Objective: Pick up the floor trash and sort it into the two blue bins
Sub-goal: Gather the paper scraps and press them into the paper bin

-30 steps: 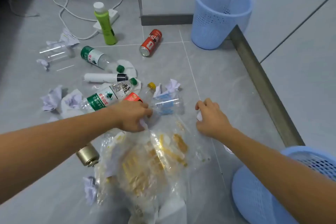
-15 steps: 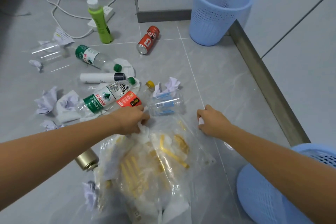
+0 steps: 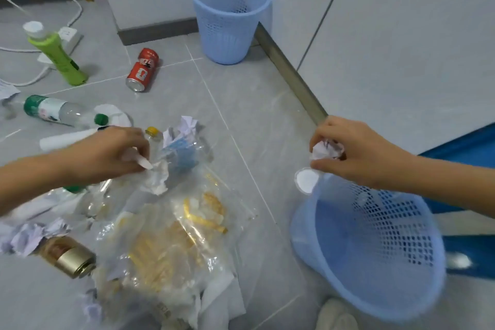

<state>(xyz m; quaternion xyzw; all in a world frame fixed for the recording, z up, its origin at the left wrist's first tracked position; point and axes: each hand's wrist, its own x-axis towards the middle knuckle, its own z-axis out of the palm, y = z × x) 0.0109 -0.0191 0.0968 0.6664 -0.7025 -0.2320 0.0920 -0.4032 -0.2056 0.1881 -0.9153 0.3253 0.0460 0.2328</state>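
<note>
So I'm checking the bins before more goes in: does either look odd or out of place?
Yes. The near blue bin leans over, its mouth tipped toward the camera, while the far blue bin stands upright by the wall.

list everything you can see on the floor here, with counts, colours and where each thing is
Bins: 2, blue; far bin by the wall, near bin lower right.
Can: 1, red, lying centre left.
Green bottle: 1, upright, far left.
Clear bottle: 1, green cap, lying left.
Gold can: 1, lower left.
Plastic bag: 1, clear, bottom centre.
Power strip: 1, white, far left.
Left hand: grip on white paper.
Right hand: grip on paper ball above near bin.
</note>
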